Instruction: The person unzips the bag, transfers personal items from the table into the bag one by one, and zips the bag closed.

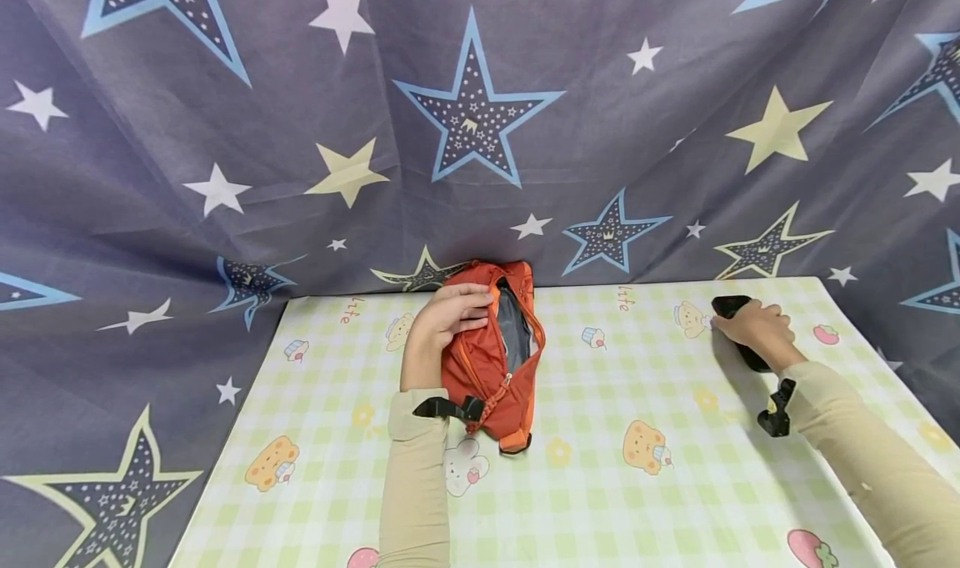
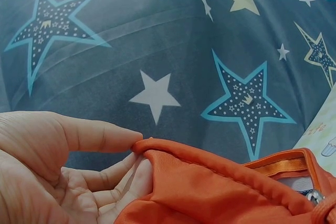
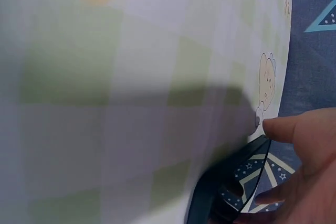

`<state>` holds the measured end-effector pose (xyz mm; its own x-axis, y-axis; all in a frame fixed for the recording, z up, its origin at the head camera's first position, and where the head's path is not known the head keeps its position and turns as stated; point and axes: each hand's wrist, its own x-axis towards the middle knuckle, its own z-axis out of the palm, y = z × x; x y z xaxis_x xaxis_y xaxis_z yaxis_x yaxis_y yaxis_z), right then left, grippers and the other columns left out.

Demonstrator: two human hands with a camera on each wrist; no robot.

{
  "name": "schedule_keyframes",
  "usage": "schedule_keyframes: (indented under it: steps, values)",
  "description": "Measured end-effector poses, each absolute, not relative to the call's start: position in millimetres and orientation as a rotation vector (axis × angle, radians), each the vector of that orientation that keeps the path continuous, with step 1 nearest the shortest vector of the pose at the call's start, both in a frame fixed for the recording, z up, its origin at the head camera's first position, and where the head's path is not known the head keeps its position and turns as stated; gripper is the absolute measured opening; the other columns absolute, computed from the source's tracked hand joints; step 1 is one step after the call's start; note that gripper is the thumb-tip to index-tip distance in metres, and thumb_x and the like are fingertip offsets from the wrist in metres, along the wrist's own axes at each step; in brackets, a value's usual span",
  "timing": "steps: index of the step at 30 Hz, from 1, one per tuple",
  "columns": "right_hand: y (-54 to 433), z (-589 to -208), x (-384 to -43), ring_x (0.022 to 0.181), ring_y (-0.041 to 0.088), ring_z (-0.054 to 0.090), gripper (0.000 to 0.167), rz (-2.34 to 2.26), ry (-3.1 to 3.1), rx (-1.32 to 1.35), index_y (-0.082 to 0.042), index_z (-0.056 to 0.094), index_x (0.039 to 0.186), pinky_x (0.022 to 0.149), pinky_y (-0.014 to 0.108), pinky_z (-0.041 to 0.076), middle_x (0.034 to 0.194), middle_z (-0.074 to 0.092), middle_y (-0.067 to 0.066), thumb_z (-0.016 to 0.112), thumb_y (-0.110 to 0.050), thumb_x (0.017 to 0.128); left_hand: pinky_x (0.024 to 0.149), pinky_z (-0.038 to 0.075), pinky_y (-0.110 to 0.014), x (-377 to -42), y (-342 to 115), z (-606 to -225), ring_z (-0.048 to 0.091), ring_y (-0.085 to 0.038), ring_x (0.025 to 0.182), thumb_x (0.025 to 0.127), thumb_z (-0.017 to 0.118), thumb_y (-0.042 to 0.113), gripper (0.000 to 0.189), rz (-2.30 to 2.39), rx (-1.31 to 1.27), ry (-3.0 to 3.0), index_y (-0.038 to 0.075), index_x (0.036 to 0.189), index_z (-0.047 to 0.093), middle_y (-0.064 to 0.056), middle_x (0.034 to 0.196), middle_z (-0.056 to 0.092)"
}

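An orange-red zippered bag [image 1: 487, 359] lies on the table with its main opening spread, so its grey lining [image 1: 513, 326] shows. At the bag's left edge, my left hand [image 1: 448, 316] pinches the fabric beside the opening; in the left wrist view the thumb and fingers grip a fold of the orange cloth [image 2: 210, 182]. Far to the right, my right hand [image 1: 757, 333] holds a black smartphone [image 1: 729, 305] by its sides, close over the table. Its glossy face [image 3: 249, 174] mirrors the star-printed curtain in the right wrist view. The palm hides part of the phone from above.
A table with a green-checked, cartoon-printed cover [image 1: 585, 501] spans the front. Behind it and along both sides hangs a dark curtain with stars [image 1: 600, 151]. The bag's upper end reaches the curtain. A zipper pull with a cord [image 1: 495, 397] hangs at the opening's lower end.
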<state>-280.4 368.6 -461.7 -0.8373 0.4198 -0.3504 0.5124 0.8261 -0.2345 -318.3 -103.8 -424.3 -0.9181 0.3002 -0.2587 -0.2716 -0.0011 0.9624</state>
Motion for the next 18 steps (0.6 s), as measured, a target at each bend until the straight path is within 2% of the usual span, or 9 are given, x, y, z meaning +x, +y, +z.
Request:
schedule_keyframes:
  steps: [6,12,18]
  values:
    - [375.8,-461.9,-280.5,0.122,0.064,0.034,0.088,-0.429,2.703,0.727,0.032,0.022,0.141,0.095,0.065,0.047,0.132,0.027,0.055,0.044,-0.045,0.103,0.072,0.059,-0.020,-317.6,-102.9,-423.5,0.068,-0.005,0.077,0.100,0.063,0.005,0.031,1.961,0.035,1.909,-0.002,0.130,0.061,0.008,0.089,0.068]
    - [382.5,-459.3,-282.3,0.123,0.067,0.032,0.089,-0.395,2.667,0.680,0.033,0.027,0.139,0.097,0.066,0.045,0.133,0.022,0.058,0.046,-0.046,0.102,0.073,0.059,-0.020,-318.0,-103.3,-424.1,0.068,-0.005,0.078,0.100,0.063,0.005,0.030,1.958,0.025,1.913,-0.001,0.129,0.061,0.008,0.090,0.067]
    - [383.1,-458.5,-282.0,0.122,0.064,0.037,0.088,-0.367,2.691,0.714,0.031,0.029,0.139,0.097,0.063,0.046,0.132,0.027,0.057,0.055,-0.044,0.100,0.071,0.059,-0.019,-317.5,-103.4,-424.5,0.068,-0.005,0.077,0.100,0.062,0.005,0.035,1.962,0.024,1.909,-0.004,0.134,0.059,0.009,0.090,0.068]
